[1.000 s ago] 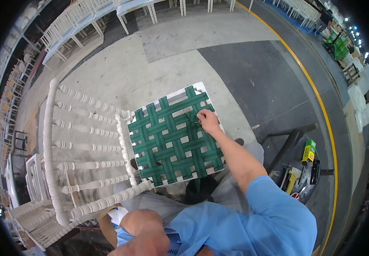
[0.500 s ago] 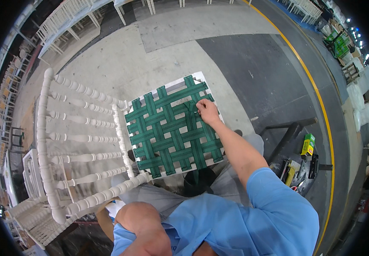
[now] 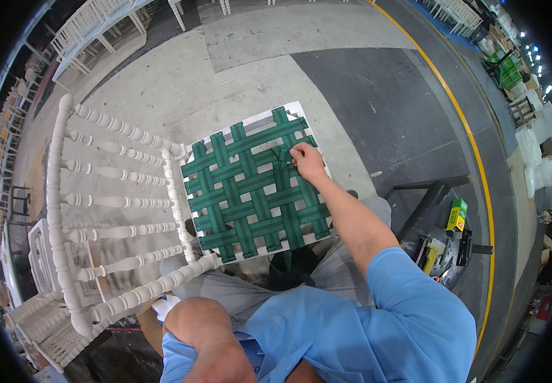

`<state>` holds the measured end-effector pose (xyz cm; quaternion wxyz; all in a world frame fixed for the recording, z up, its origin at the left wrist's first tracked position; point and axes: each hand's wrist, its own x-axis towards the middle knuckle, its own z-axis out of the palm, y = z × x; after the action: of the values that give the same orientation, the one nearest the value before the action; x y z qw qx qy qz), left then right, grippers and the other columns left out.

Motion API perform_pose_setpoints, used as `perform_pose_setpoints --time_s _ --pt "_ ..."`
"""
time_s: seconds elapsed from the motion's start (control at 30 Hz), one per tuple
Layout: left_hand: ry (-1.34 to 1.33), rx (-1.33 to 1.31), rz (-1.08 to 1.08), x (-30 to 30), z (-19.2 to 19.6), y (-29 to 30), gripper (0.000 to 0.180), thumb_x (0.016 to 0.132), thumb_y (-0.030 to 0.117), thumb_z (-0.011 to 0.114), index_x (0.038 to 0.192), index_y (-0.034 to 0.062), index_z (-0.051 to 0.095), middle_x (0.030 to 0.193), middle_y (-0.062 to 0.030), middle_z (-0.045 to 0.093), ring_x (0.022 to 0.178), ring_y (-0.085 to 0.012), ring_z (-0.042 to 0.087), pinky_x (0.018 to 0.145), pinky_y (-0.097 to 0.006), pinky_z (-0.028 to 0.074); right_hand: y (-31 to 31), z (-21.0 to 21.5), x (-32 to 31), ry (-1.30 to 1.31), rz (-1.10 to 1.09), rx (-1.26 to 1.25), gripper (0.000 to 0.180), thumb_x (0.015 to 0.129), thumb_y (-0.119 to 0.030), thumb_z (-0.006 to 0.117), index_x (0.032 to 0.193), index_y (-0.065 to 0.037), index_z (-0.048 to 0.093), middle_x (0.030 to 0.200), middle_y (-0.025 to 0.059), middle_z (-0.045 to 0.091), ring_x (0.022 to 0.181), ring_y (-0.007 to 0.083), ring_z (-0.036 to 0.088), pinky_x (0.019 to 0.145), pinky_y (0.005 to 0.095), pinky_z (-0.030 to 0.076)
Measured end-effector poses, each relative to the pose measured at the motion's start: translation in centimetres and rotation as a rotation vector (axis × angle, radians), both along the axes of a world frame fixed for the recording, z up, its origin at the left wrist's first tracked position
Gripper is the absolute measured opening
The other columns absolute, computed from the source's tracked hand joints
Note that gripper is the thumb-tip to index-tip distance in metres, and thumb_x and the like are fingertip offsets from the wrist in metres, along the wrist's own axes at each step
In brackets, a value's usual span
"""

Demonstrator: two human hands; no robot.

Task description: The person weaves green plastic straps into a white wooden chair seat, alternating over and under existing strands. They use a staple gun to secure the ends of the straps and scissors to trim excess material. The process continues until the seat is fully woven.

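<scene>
A white wooden chair with turned spindles (image 3: 119,202) lies on its back across my lap, its seat frame (image 3: 296,109) facing up. Green webbing straps (image 3: 250,185) cross over and under each other on the seat. My right hand (image 3: 308,161) is closed in a pinch on a loose green strap (image 3: 281,153) near the seat's far right side. A strap end hangs from the seat's near edge. My left arm (image 3: 200,319) is bent at the lower edge; its hand is out of sight.
At my right, a dark stand holds tools (image 3: 432,255) and a green and yellow box (image 3: 457,215). More white chairs (image 3: 33,332) stand at the lower left. White furniture (image 3: 91,29) lines the far left. A yellow line (image 3: 457,105) runs along the floor.
The seat and chair have shifted slightly left and up in the view. My right hand keeps its pinch on the strap, with little movement against the seat.
</scene>
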<state>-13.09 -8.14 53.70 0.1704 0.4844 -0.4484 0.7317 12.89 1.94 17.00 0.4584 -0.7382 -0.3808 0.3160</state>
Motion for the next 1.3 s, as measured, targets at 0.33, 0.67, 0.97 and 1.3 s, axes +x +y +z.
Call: perform_pose_setpoints --time_s 0.33,0.67,0.97,1.3 --pt "-0.503 -0.099 0.306 0.3 -0.6 -0.6 0.021 0.073 -0.022 0.062 0.081 -0.0035 0.070 0.086 -0.0063 0.068 0.082 -0.0161 0.070 0.077 -0.031 0.063 0.2 0.1 -0.1 -0.025 0.016 -0.003 0.015 0.098 -0.015 0.066 0.098 0.000 0.068 0.076 0.0040 0.067 0.065 0.0118 0.062 0.062 0.0292 0.052" --pt "0.111 -0.183 0.045 -0.4 -0.7 -0.3 0.023 0.074 -0.022 0.059 0.084 -0.0038 0.070 0.086 -0.0062 0.069 0.088 -0.0157 0.071 0.079 -0.031 0.063 0.1 -0.3 0.0 0.007 0.007 0.006 0.016 0.097 -0.017 0.066 0.096 -0.001 0.069 0.076 0.0050 0.068 0.067 0.0140 0.064 0.064 0.0310 0.052" --pt "0.632 -1.157 -0.139 -0.8 -7.6 1.3 0.045 0.106 0.038 0.041 0.076 0.0091 0.057 0.066 -0.0033 0.050 0.062 -0.0209 0.051 0.078 -0.047 0.058 0.2 -0.5 0.3 0.025 -0.021 -0.007 0.018 0.095 -0.021 0.068 0.099 -0.004 0.071 0.079 0.0072 0.072 0.069 0.0180 0.069 0.069 0.0352 0.054" --pt "0.554 -1.679 -0.609 1.2 -16.1 4.9 0.059 0.113 0.048 0.026 0.080 0.0089 0.056 0.062 -0.0028 0.041 0.062 -0.0195 0.046 0.082 -0.049 0.052 0.1 0.3 -0.1 0.101 -0.016 0.004 0.015 0.097 -0.016 0.067 0.098 -0.001 0.068 0.079 0.0047 0.069 0.067 0.0124 0.064 0.063 0.0305 0.053"
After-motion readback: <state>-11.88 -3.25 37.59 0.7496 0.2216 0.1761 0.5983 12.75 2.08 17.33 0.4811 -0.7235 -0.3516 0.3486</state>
